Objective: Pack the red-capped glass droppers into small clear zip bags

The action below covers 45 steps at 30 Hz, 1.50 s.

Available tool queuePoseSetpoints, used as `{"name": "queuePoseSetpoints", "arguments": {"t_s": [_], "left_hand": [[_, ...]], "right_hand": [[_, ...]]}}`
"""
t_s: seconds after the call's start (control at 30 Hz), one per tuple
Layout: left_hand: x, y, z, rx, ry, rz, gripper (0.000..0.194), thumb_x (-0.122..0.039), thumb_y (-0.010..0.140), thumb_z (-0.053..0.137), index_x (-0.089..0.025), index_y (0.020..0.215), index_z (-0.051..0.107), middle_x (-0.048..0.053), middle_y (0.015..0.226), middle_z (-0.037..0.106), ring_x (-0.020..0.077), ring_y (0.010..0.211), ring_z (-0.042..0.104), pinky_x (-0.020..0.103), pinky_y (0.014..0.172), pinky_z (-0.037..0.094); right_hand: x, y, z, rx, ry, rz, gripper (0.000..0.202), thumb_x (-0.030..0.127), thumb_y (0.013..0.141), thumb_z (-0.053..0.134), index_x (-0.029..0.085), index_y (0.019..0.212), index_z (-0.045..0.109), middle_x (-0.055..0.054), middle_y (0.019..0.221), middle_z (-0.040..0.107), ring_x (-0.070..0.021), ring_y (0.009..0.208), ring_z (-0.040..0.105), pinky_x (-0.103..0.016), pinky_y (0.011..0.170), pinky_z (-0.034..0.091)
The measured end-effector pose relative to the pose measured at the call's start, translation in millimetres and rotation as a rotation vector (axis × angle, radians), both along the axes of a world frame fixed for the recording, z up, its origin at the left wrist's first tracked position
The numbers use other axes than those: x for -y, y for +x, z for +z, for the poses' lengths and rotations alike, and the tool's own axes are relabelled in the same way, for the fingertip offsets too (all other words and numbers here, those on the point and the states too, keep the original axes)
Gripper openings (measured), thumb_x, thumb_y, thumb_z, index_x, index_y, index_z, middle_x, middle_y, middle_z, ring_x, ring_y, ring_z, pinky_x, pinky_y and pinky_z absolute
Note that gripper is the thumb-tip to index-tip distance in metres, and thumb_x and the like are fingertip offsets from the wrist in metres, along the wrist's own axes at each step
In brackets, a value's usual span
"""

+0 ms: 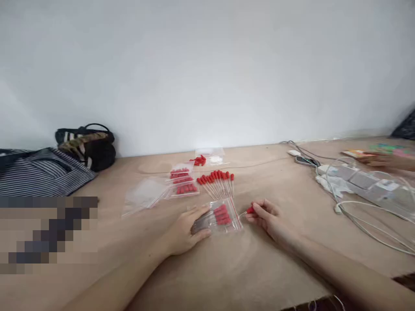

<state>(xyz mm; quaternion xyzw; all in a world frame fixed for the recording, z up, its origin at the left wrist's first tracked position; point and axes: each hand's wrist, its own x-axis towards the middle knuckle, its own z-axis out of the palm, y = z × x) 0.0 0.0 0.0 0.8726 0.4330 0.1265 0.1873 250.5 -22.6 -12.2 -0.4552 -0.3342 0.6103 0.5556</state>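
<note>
My left hand (pixel 188 231) grips the closed end of a clear zip bag (pixel 233 214), fingers on top and thumb along its near side. Several red-tipped pieces (pixel 222 214) show through the plastic. At the bag's red-striped mouth, my right hand (pixel 267 218) pinches a thin pale stick by its red tip (pixel 250 210), with the stem pointing toward the bag. Just beyond lies a fan of red-tipped sticks (pixel 218 181), red ends away from me. Filled zip bags (pixel 185 188) of red-tipped pieces overlap beside the fan, next to flat clear bags (pixel 142 196).
Loose red pieces (pixel 200 160) and a clear bag of pale sticks (pixel 215 159) lie near the wall. At left are a black bag (pixel 97 149) and striped cloth (pixel 45 172). White cables (pixel 366 224), a power strip (pixel 379 185) and another person's hand (pixel 378 160) occupy the right.
</note>
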Motion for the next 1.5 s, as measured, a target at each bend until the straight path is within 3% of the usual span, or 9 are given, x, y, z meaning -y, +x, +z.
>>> {"name": "queuePoseSetpoints", "arguments": {"t_s": [0.17, 0.37, 0.53, 0.63, 0.7, 0.9, 1.03, 1.2, 1.5], "left_hand": [[1.0, 0.1, 2.5, 0.026, 0.028, -0.005, 0.052, -0.038, 0.079, 0.052, -0.019, 0.127, 0.041, 0.008, 0.131, 0.045, 0.0267, 0.121, 0.039, 0.046, 0.100, 0.032], [0.1, 0.1, -0.4, 0.040, 0.079, -0.015, 0.050, -0.037, 0.080, 0.053, -0.018, 0.125, 0.043, 0.009, 0.126, 0.050, 0.0264, 0.119, 0.042, 0.044, 0.099, 0.034], [0.0, -0.1, -0.2, 0.023, 0.073, -0.004, 0.050, -0.039, 0.080, 0.052, -0.018, 0.125, 0.043, 0.010, 0.127, 0.048, 0.0263, 0.119, 0.041, 0.044, 0.098, 0.035], [0.0, -0.4, 0.4, 0.023, 0.076, -0.013, 0.050, -0.038, 0.080, 0.052, -0.021, 0.126, 0.042, 0.008, 0.128, 0.048, 0.0265, 0.120, 0.040, 0.045, 0.098, 0.034], [0.3, -0.7, 0.9, 0.031, 0.075, -0.023, 0.049, -0.037, 0.081, 0.052, -0.022, 0.126, 0.041, 0.007, 0.129, 0.047, 0.0261, 0.120, 0.041, 0.045, 0.099, 0.033], [0.6, -0.5, 1.6, 0.058, 0.054, -0.019, 0.048, -0.035, 0.080, 0.053, -0.021, 0.125, 0.043, 0.007, 0.128, 0.048, 0.0265, 0.120, 0.041, 0.046, 0.100, 0.031], [0.0, 0.5, 1.7, 0.079, 0.055, -0.022, 0.048, -0.036, 0.080, 0.053, -0.020, 0.124, 0.044, 0.008, 0.127, 0.049, 0.0261, 0.118, 0.043, 0.045, 0.100, 0.032], [0.9, 1.6, 3.6, 0.079, 0.058, -0.017, 0.048, -0.037, 0.079, 0.054, -0.019, 0.123, 0.046, 0.008, 0.125, 0.051, 0.0265, 0.117, 0.044, 0.045, 0.100, 0.032], [-0.5, 0.6, 2.0, 0.043, 0.044, -0.003, 0.050, -0.037, 0.079, 0.053, -0.021, 0.125, 0.043, 0.007, 0.129, 0.047, 0.0245, 0.118, 0.042, 0.042, 0.099, 0.034]], "right_hand": [[6.5, -3.2, -2.5, -0.016, 0.004, 0.179, 0.034, 0.039, 0.057, 0.075, 0.015, 0.070, 0.054, -0.001, 0.071, 0.064, -0.0096, 0.069, 0.061, -0.023, 0.071, 0.049], [-9.9, 1.2, -5.5, 0.318, 0.080, 0.456, 0.038, 0.042, 0.059, 0.072, 0.012, 0.080, 0.064, 0.003, 0.053, 0.056, -0.0038, 0.042, 0.047, -0.017, 0.041, 0.038], [-27.6, 5.7, 4.5, 0.471, 0.103, 0.712, 0.039, 0.041, 0.060, 0.070, 0.013, 0.087, 0.066, 0.002, 0.056, 0.058, -0.0014, 0.036, 0.040, -0.015, 0.034, 0.031], [-34.2, 2.1, 3.0, 0.446, 0.125, 0.704, 0.038, 0.036, 0.055, 0.074, 0.014, 0.084, 0.064, 0.000, 0.067, 0.062, -0.0015, 0.038, 0.041, -0.015, 0.035, 0.031], [-36.4, -2.1, -1.0, 0.440, 0.191, 0.668, 0.036, 0.033, 0.053, 0.076, 0.014, 0.081, 0.063, 0.002, 0.063, 0.061, -0.0021, 0.040, 0.041, -0.015, 0.037, 0.032], [-34.6, -10.4, -6.6, 0.557, 0.430, 0.576, 0.023, 0.038, 0.067, 0.066, 0.014, 0.070, 0.066, -0.001, 0.065, 0.063, -0.0099, 0.059, 0.054, -0.022, 0.057, 0.042], [-33.7, -9.1, -6.0, 0.624, 0.501, 0.587, 0.024, 0.039, 0.071, 0.062, 0.016, 0.075, 0.067, -0.003, 0.076, 0.063, -0.0118, 0.066, 0.055, -0.023, 0.061, 0.042], [-35.4, -4.5, -7.2, 0.697, 0.393, 0.600, 0.030, 0.036, 0.068, 0.065, 0.015, 0.090, 0.061, 0.003, 0.063, 0.051, -0.0049, 0.047, 0.037, -0.019, 0.045, 0.031], [-41.1, -12.9, -3.0, 0.854, 0.410, 0.613, 0.027, 0.040, 0.064, 0.067, 0.014, 0.067, 0.060, 0.004, 0.053, 0.049, -0.0059, 0.048, 0.039, -0.018, 0.045, 0.029]]}}
